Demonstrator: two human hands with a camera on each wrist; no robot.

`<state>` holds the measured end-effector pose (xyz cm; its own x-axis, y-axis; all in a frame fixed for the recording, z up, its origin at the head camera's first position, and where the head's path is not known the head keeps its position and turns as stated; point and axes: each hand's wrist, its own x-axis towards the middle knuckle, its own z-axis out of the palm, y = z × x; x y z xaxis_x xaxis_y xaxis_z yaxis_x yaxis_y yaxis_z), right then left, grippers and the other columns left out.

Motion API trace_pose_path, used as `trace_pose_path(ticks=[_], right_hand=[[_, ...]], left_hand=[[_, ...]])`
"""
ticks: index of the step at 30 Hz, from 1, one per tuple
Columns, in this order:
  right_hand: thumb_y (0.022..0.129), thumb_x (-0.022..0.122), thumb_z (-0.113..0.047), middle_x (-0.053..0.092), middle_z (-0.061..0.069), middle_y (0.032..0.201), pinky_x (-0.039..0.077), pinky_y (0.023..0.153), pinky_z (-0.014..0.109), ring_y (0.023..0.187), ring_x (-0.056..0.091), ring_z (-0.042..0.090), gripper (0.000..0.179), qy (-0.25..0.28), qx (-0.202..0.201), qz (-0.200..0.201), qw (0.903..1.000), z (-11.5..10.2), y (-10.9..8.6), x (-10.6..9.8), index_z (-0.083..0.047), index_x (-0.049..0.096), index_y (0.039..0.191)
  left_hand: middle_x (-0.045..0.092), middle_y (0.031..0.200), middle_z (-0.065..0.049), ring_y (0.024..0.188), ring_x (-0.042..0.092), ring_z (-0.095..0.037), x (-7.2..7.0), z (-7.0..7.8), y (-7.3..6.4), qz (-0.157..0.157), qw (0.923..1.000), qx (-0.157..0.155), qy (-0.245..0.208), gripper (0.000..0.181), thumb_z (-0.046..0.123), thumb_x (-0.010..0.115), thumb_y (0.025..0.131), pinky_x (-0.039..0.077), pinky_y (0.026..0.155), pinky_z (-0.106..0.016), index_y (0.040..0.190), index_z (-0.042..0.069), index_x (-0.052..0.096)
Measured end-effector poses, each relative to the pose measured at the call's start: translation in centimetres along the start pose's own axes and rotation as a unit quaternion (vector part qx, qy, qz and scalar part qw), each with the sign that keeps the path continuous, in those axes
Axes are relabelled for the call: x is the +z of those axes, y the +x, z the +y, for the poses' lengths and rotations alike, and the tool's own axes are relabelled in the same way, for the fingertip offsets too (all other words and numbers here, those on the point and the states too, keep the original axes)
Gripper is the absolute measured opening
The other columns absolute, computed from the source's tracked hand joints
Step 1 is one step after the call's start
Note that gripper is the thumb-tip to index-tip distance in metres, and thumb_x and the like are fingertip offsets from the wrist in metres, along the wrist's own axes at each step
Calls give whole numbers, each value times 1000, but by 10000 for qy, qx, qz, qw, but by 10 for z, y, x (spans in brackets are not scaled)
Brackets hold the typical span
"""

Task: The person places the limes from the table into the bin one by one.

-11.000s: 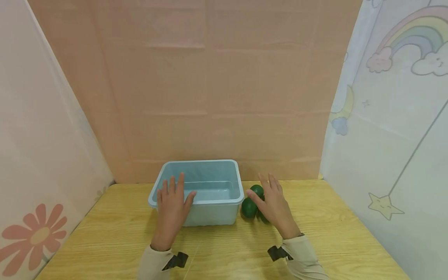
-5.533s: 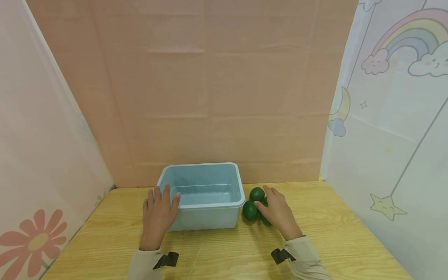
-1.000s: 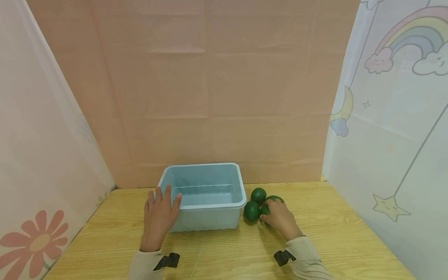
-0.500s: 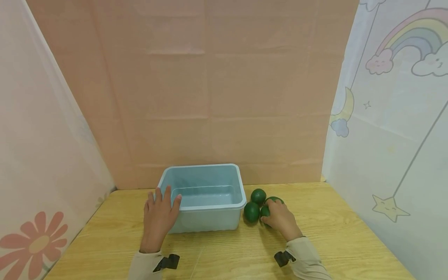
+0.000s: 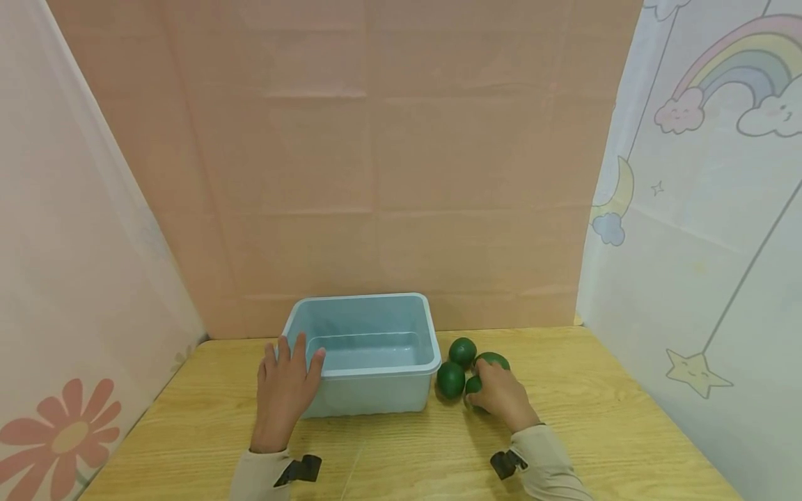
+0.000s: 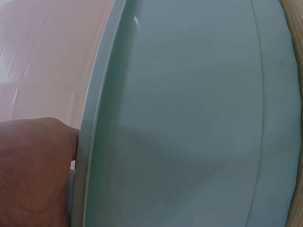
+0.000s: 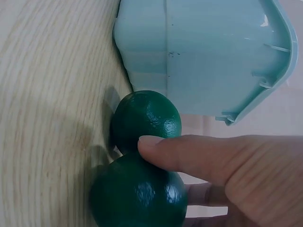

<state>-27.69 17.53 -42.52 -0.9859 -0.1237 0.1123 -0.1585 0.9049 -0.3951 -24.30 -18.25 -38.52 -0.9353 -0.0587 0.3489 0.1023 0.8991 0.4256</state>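
A pale blue plastic bin stands on the wooden table. My left hand rests at its front left corner with the fingers extended over the rim; in the left wrist view the hand passes behind the rim. Right of the bin sits a cluster of dark green, glossy round fruits. One fruit is beside the bin and another fruit just behind it. My right hand holds the near right fruit, thumb on top and fingers on its far side. Beyond those fingers lies a further fruit, partly hidden.
The wooden table extends in front of the bin and to both sides. A plain tan cloth hangs behind. Printed cloths flank the table, one with a flower, the other with a rainbow.
Earlier both hands were held raised. The left has since come down to the bin's corner, and the right has lowered onto the fruits. Lately the right thumb has shifted slightly; the bin stays put.
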Motion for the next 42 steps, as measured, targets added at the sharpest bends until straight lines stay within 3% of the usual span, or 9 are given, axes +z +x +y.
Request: trace_pose_path(ticks=[13, 42], right_hand=[[75, 88, -15, 69, 17, 105, 55, 70, 49, 88, 67, 30, 57, 87, 27, -180, 9998, 3, 2, 6, 6, 61, 120], [76, 87, -19, 68, 11, 93, 54, 65, 46, 79, 65, 26, 48, 153, 191, -9, 9997, 3, 1, 1, 3, 63, 111]], left_hand=[[28, 150, -42, 140, 14, -64, 0, 1, 0, 12, 10000, 10, 1, 62, 38, 43, 107, 17, 109, -72, 149, -7, 37], [29, 149, -43, 139, 15, -64, 0, 0, 0, 24, 10000, 14, 9, 61, 37, 44, 107, 19, 108, -73, 149, -7, 39]])
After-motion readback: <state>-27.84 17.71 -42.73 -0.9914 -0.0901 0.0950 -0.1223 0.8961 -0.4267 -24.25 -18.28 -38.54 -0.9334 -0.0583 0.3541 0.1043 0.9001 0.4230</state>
